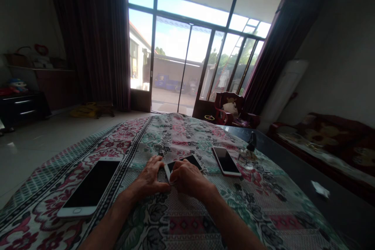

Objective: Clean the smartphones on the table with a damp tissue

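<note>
A white smartphone with a dark screen (pixel 193 160) lies on the patterned tablecloth in front of me, partly covered. My left hand (pixel 150 176) rests at its left end, with thumb and fingers spread around that white edge, holding it at the corners. Over the phone's lower left part is my right hand (pixel 187 177), its fingers curled and pinched close to the surface. What its fingertips hold, if anything, is hidden. To the left lies a larger white smartphone (pixel 90 187), screen dark. Another white-framed smartphone (pixel 226 161) lies to the right, apart from both hands.
Beyond the right phone stands a small clear item with a black top (pixel 250 146). The floral tablecloth (pixel 181 222) covers the table. A dark surface (pixel 293 175) to the right bears a crumpled white piece (pixel 320 189). A wooden armchair (pixel 234 109) stands near the glass doors.
</note>
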The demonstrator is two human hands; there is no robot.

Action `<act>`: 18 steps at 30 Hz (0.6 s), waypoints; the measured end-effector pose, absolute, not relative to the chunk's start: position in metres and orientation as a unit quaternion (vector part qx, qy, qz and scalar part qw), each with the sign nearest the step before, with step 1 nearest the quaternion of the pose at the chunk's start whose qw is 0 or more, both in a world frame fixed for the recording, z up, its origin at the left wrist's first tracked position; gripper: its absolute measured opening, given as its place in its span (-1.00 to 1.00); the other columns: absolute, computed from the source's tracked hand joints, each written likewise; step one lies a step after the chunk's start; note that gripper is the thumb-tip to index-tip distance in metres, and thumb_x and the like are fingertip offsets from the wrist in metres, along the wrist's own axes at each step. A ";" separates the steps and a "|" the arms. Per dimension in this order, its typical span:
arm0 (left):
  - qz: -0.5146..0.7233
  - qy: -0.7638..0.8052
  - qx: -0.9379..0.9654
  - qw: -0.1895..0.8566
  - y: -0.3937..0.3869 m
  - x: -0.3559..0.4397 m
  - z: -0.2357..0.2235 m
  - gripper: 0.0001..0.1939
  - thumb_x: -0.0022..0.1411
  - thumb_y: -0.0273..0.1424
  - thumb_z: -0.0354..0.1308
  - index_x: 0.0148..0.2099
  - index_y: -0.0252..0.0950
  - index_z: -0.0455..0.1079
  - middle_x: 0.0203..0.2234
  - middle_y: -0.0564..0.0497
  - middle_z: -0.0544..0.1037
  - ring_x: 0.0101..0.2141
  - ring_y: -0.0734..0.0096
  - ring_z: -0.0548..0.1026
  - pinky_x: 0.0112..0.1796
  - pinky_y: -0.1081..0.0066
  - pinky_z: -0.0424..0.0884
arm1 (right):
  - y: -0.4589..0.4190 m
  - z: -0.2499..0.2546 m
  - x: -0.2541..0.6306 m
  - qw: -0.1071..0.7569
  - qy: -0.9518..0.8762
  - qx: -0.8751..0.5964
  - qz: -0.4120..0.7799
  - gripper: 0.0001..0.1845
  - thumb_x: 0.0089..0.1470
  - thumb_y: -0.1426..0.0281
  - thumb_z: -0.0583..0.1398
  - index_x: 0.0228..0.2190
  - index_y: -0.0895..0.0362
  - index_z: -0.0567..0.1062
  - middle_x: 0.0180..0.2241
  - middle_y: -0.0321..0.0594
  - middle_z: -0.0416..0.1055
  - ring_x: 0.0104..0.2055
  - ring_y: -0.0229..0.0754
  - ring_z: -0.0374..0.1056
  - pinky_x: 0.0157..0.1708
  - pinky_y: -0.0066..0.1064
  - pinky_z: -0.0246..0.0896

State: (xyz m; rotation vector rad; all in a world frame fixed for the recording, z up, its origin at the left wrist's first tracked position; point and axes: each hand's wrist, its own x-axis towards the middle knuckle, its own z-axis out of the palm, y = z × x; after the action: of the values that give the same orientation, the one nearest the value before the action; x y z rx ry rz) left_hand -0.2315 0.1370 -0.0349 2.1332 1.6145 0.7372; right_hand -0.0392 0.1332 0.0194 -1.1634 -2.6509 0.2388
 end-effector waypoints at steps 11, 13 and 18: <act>0.253 0.568 0.759 0.194 0.136 -0.233 -0.032 -0.35 -0.23 -0.22 0.36 -0.02 -0.27 0.39 0.26 -0.20 0.21 0.31 -0.03 -0.02 0.25 0.13 0.02 | 0.138 0.011 -0.043 0.150 -0.911 -0.374 0.084 -0.73 0.05 0.54 0.17 -0.36 -0.02 0.63 -0.24 -0.25 0.45 -0.20 -0.20 0.27 -0.15 -0.43 0.10; 0.250 0.566 0.762 0.193 0.136 -0.233 -0.032 -0.33 -0.23 -0.23 0.37 0.00 -0.28 0.39 0.26 -0.21 0.20 0.31 -0.03 -0.02 0.25 0.14 0.02 | 0.133 0.018 -0.039 0.136 -0.908 -0.382 0.103 -0.72 -0.01 0.56 0.20 -0.38 -0.03 0.64 -0.25 -0.28 0.46 -0.22 -0.21 0.29 -0.18 -0.45 0.11; 0.244 0.567 0.762 0.197 0.136 -0.234 -0.031 -0.31 -0.20 -0.25 0.36 0.04 -0.30 0.37 0.27 -0.22 0.19 0.32 -0.01 -0.03 0.26 0.16 0.00 | 0.130 0.023 -0.036 0.119 -0.905 -0.391 0.120 -0.74 -0.08 0.57 0.24 -0.41 -0.02 0.64 -0.28 -0.28 0.47 -0.27 -0.22 0.30 -0.26 -0.47 0.12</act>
State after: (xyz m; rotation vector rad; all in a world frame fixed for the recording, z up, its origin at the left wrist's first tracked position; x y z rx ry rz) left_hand -0.2340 0.1355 -0.0314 2.1332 1.5858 0.6823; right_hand -0.0358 0.1301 0.0235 -1.1444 -2.6448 0.3498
